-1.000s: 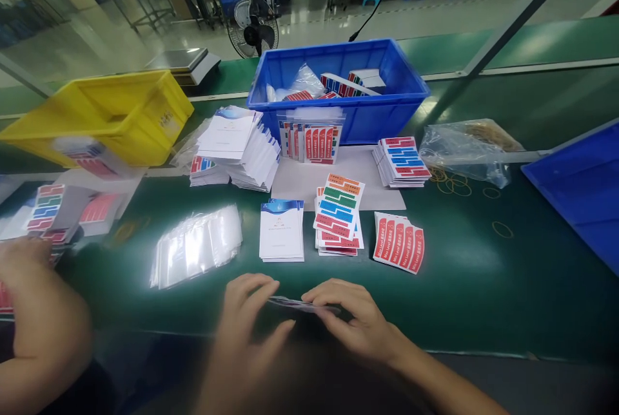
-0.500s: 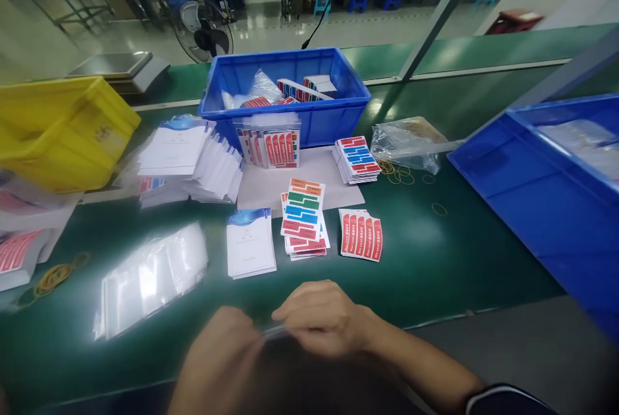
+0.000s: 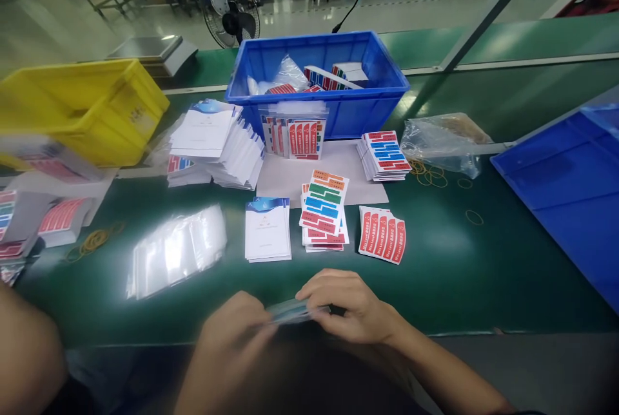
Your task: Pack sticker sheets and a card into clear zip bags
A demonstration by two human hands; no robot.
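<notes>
Close to the table's front edge, a clear plastic bag [image 3: 290, 312] is stretched between my two hands. My left hand [image 3: 236, 328], slightly blurred, pinches its left end. At the other end my right hand [image 3: 351, 305] is closed on it, thumb beneath and fingers above. Beyond the hands lie a small stack of white cards with blue tops [image 3: 267, 231], a stack of multicoloured label sheets [image 3: 324, 202] and a fanned set of red label sheets [image 3: 382, 234]. To the left is a spread pile of clear bags [image 3: 176, 250].
A blue bin [image 3: 319, 106] at the back holds sheets and bags; a filled packet [image 3: 294, 135] leans against it. A yellow bin [image 3: 116, 122], stacked white booklets [image 3: 217, 151], rubber bands [image 3: 428, 173] and another blue bin [image 3: 565, 176] surround. Another person's arm [image 3: 24, 344] is at lower left.
The view has shifted, so the table items appear farther right. More of the bag shows between my hands, which are slightly farther apart. Another person's arm has come into view at lower left.
</notes>
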